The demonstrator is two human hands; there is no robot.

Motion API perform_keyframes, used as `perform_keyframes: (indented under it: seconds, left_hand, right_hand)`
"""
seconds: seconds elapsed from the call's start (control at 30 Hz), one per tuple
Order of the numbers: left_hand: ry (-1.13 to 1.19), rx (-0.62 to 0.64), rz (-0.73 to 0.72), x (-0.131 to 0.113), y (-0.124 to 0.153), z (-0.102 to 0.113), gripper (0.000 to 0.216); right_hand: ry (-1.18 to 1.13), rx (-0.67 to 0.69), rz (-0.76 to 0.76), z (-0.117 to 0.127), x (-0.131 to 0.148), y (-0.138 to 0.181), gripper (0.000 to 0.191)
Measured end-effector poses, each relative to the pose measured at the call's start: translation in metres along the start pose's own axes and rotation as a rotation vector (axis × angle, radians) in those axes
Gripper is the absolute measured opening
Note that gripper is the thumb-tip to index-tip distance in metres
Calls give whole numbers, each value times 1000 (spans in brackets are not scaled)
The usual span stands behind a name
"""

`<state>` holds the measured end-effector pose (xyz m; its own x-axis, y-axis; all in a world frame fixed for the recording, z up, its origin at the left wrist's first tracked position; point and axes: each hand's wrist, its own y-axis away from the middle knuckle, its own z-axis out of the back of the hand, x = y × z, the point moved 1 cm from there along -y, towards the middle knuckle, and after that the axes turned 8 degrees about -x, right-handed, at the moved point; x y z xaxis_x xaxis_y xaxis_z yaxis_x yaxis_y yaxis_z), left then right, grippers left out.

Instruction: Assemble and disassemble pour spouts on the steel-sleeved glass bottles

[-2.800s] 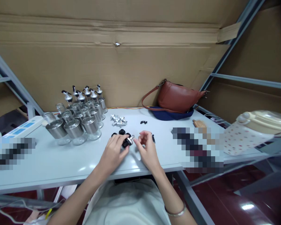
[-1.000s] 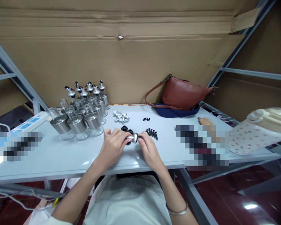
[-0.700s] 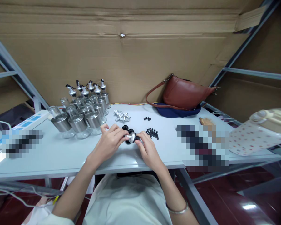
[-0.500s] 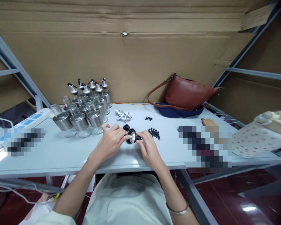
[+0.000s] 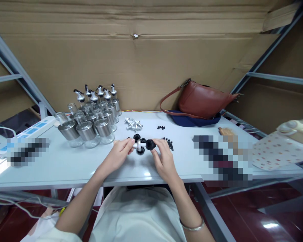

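My left hand (image 5: 120, 151) is closed on a silver pour spout (image 5: 138, 145), whose round collar faces right. My right hand (image 5: 164, 158) pinches a black ribbed stopper (image 5: 149, 144) between thumb and fingers. A small gap separates the spout from the stopper. Below and behind them on the table lie several more black stoppers (image 5: 136, 136). Beyond my right fingers is a row of small black levers (image 5: 170, 144), partly covered by the hand. Loose silver spouts (image 5: 133, 124) form a pile farther back, and tiny black caps (image 5: 161, 127) lie to its right.
Glass bottles with steel sleeves (image 5: 87, 134) crowd the left side; the rear ones carry spouts. A power strip (image 5: 35, 129) lies at far left. A brown bag (image 5: 204, 101) rests on dark blue cloth at the back right. Cardboard (image 5: 146, 70) walls off the rear.
The silver spout and the black stopper, together before, are now apart. My left hand has turned with the spout, and the stopper's round end now faces me.
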<state>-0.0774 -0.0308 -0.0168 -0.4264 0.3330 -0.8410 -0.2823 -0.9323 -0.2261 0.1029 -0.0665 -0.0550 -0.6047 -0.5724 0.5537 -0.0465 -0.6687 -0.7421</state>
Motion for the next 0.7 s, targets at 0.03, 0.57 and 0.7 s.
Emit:
perform_keyframes:
  seconds: [0.03,0.57,0.7]
  left_hand:
    - [-17,-1,-5,-1,0,-1,43]
    - [-215,6,-41,-13,6,-5,32]
    - [-206,40,-69,-13,7,-4,26]
  right_hand:
    - [0,-2,-6,0,0,0,28]
    - [-64,-127,89,0,6,1,20]
    - [-67,-133,68,1,7,0,21]
